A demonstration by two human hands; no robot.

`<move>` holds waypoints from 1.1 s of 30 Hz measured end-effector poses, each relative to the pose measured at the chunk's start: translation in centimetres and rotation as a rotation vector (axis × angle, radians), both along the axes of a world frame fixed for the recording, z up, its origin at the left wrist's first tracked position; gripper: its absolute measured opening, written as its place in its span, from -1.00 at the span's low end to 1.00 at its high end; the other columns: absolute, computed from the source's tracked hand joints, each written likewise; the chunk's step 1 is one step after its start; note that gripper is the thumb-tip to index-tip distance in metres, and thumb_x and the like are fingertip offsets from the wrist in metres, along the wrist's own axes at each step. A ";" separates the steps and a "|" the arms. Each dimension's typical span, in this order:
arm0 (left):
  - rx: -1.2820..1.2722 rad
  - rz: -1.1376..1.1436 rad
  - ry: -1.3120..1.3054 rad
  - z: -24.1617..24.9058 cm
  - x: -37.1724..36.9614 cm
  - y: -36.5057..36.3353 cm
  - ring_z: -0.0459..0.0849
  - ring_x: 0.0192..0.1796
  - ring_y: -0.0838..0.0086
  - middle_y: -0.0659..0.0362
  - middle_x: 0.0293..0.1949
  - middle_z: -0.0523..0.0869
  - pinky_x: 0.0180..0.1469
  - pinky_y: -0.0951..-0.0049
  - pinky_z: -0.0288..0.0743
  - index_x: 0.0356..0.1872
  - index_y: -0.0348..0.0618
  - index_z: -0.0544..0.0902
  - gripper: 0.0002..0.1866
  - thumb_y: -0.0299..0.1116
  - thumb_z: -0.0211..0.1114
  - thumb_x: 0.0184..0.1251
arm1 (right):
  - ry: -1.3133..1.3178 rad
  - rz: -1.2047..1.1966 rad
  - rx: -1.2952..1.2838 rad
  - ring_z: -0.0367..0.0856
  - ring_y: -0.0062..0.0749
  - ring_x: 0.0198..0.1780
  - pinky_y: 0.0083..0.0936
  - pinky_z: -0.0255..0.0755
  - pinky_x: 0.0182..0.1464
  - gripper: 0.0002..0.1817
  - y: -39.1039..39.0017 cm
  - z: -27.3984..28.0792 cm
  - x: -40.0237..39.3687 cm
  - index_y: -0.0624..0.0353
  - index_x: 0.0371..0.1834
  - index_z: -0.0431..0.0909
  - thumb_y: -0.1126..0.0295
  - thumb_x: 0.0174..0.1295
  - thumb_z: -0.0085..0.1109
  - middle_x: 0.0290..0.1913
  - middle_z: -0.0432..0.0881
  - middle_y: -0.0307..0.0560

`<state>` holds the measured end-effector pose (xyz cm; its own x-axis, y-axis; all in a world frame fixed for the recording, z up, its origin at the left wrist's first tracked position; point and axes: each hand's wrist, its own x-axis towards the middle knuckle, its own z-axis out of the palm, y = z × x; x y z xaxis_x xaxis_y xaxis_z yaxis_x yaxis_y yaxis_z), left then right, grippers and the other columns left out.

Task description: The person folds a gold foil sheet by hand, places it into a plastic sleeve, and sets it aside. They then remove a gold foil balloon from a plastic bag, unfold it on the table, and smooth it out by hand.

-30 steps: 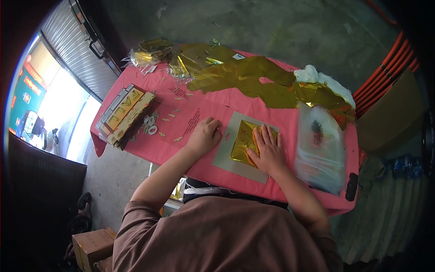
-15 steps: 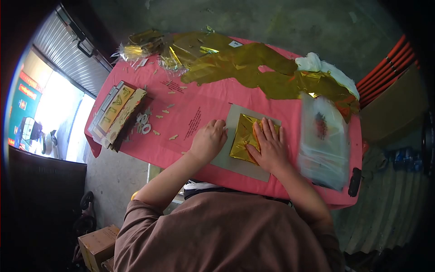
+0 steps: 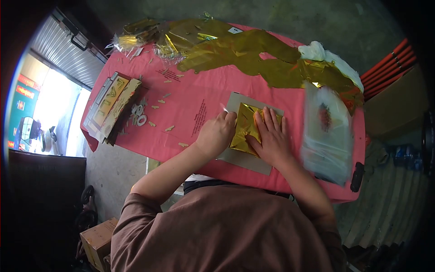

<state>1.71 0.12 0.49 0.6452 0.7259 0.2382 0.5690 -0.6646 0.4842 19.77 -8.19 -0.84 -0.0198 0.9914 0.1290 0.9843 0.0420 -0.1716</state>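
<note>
Head view: a gold foil square (image 3: 247, 122) lies creased and shiny on a grey board (image 3: 253, 163), toward the near side of the table and right of its middle.
Right hand: mine (image 3: 274, 136) lies flat on the right part of the foil, fingers slightly spread and pointing far, thumb out to the left; it grasps nothing.
Left hand: mine (image 3: 216, 134) is curled at the left edge of the board, its fingertips bunched beside the foil; a pale glint shows just beyond them, and I cannot tell whether I am pinching anything.
Pink cloth: it (image 3: 272, 97) covers the table under all this.
Clear bags: a stack (image 3: 326, 140) lies right of the board, apart from my right hand.
Gold film: a large irregular sheet (image 3: 240, 50) spreads along the far edge, a white bundle (image 3: 312, 51) at its right.
Loose bits: small pale pieces (image 3: 170, 128) and white rings (image 3: 142, 120) lie scattered on the left, beside a stack of lettered pieces (image 3: 111, 102).
Carton: it (image 3: 97, 240) sits near left, off the table.
</note>
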 end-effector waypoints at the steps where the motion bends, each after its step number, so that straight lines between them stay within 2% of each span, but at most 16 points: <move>1: 0.041 -0.023 -0.009 0.1 0.1 0.0 0.63 -0.39 0.06 -0.06 -0.43 0.58 -0.36 0.18 0.54 -0.26 -0.26 0.44 -0.84 -0.47 0.16 0.16 | -0.008 -0.001 -0.005 -0.04 -0.04 0.48 0.09 -0.23 0.41 -0.24 0.0 0.0 -0.1 0.16 0.39 0.12 -0.08 0.24 -0.02 0.44 0.07 0.15; 5: 0.102 -0.047 0.070 -0.2 0.7 -0.2 0.63 -0.35 0.12 -0.01 -0.41 0.56 -0.33 0.25 0.55 -0.28 -0.24 0.40 -0.80 -0.47 0.19 0.09 | -0.010 -0.007 0.002 -0.04 -0.04 0.48 0.09 -0.23 0.41 -0.24 0.0 -0.2 -0.1 0.15 0.40 0.11 -0.09 0.24 -0.03 0.44 0.06 0.15; 11: 0.148 -0.120 0.026 -0.4 1.5 -0.7 0.64 -0.34 0.15 0.06 -0.41 0.56 -0.37 0.21 0.53 -0.21 -0.18 0.47 -0.79 -0.43 0.23 0.12 | -0.007 -0.016 -0.026 -0.05 -0.05 0.48 0.08 -0.26 0.41 -0.22 -0.1 0.0 -0.1 0.13 0.41 0.09 -0.09 0.22 -0.03 0.45 0.04 0.15; 12: 0.147 -0.125 0.022 -0.4 1.4 -0.7 0.64 -0.34 0.15 0.06 -0.41 0.56 -0.37 0.21 0.53 -0.21 -0.18 0.47 -0.79 -0.43 0.23 0.12 | -0.002 -0.014 -0.045 -0.08 -0.07 0.49 0.08 -0.28 0.42 -0.20 0.0 -0.1 -0.1 0.15 0.41 0.07 -0.09 0.21 -0.02 0.45 0.02 0.15; 14: 0.078 -0.140 0.066 -0.5 1.0 -0.6 0.64 -0.29 0.18 0.06 -0.38 0.56 -0.35 0.27 0.55 -0.27 -0.15 0.44 -0.74 -0.42 0.29 0.00 | -0.001 -0.024 -0.064 -0.11 -0.08 0.50 0.08 -0.30 0.43 -0.18 0.1 0.1 0.0 0.17 0.42 0.05 -0.10 0.20 -0.01 0.46 0.00 0.14; 16: 0.080 -0.137 0.031 -0.8 0.9 -0.4 0.64 -0.34 0.16 0.06 -0.42 0.57 -0.36 0.24 0.54 -0.25 -0.13 0.47 -0.78 -0.42 0.25 0.06 | 0.075 -0.017 -0.101 -0.18 -0.10 0.52 0.08 -0.36 0.43 -0.11 0.0 0.1 0.1 0.23 0.44 -0.02 -0.10 0.18 0.02 0.48 -0.06 0.14; 17: 0.084 -0.124 -0.002 -0.9 1.0 -0.3 0.64 -0.39 0.13 0.07 -0.45 0.59 -0.38 0.20 0.54 -0.23 -0.10 0.51 -0.83 -0.43 0.22 0.13 | 0.083 0.000 -0.138 -0.25 -0.11 0.53 0.03 -0.39 0.45 -0.01 0.0 0.2 0.3 0.30 0.44 -0.09 -0.15 0.13 0.07 0.49 -0.12 0.15; 21: 0.071 -0.107 0.008 -1.0 1.2 -0.2 0.63 -0.42 0.10 0.04 -0.47 0.60 -0.39 0.18 0.54 -0.23 -0.12 0.52 -0.84 -0.43 0.21 0.14 | 0.104 0.015 -0.226 -0.27 -0.10 0.53 -0.04 -0.36 0.47 0.08 -0.3 1.6 1.4 0.32 0.45 -0.13 -0.18 0.05 0.15 0.50 -0.17 0.16; 23: 0.068 -0.076 0.004 -1.1 1.3 -0.2 0.63 -0.43 0.07 0.02 -0.44 0.61 -0.40 0.15 0.53 -0.22 -0.13 0.51 -0.83 -0.43 0.20 0.16 | 0.059 0.062 -0.340 -0.30 -0.08 0.53 -0.19 -0.31 0.48 0.17 -0.6 2.1 2.6 0.34 0.45 -0.16 -0.18 -0.04 0.27 0.50 -0.23 0.21; 24: 0.062 -0.081 0.007 -1.2 1.2 -0.2 0.63 -0.43 0.07 0.02 -0.44 0.61 -0.40 0.15 0.53 -0.22 -0.13 0.51 -0.83 -0.43 0.20 0.16 | 0.063 0.058 -0.345 -0.30 -0.08 0.53 -0.19 -0.31 0.48 0.17 -0.8 2.5 3.1 0.34 0.45 -0.16 -0.18 -0.04 0.27 0.50 -0.23 0.21; 26: 0.077 -0.067 -0.007 -1.4 1.3 -0.2 0.63 -0.43 0.06 0.00 -0.42 0.62 -0.40 0.14 0.53 -0.21 -0.13 0.51 -0.83 -0.43 0.19 0.17 | 0.146 0.068 -0.466 -0.31 -0.07 0.53 -0.30 -0.26 0.49 0.21 -1.1 3.5 4.1 0.35 0.45 -0.17 -0.14 -0.10 0.35 0.49 -0.28 0.25; 27: 0.076 -0.068 -0.007 -1.3 1.3 -0.3 0.63 -0.43 0.06 0.00 -0.42 0.62 -0.40 0.14 0.53 -0.21 -0.13 0.51 -0.83 -0.43 0.19 0.17 | 0.147 0.062 -0.497 -0.33 -0.06 0.53 -0.37 -0.25 0.48 0.22 -1.3 4.0 4.5 0.31 0.45 -0.18 -0.10 -0.12 0.39 0.49 -0.30 0.28; 29: 0.079 -0.084 0.037 -0.9 1.2 -0.3 0.65 -0.39 0.12 0.00 -0.44 0.60 -0.39 0.20 0.56 -0.27 -0.17 0.47 -0.86 -0.44 0.15 0.12 | 0.177 0.082 -0.503 -0.33 -0.07 0.53 -0.35 -0.26 0.49 0.22 -1.5 4.0 5.2 0.28 0.46 -0.18 -0.09 -0.13 0.39 0.49 -0.31 0.27; 33: 0.022 -0.116 0.031 -0.4 0.9 -0.2 0.65 -0.38 0.12 0.00 -0.44 0.60 -0.38 0.20 0.56 -0.25 -0.17 0.47 -0.83 -0.45 0.16 0.11 | 0.144 0.112 -0.516 -0.36 -0.08 0.53 -0.30 -0.28 0.49 0.22 -1.7 4.3 5.7 0.17 0.48 -0.20 -0.06 -0.14 0.42 0.50 -0.34 0.22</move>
<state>2.65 -0.09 0.07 0.7321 0.6407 0.2315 0.5020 -0.7371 0.4524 25.47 -9.88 3.48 -0.1471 0.9195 -0.3644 0.9435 0.0199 -0.3307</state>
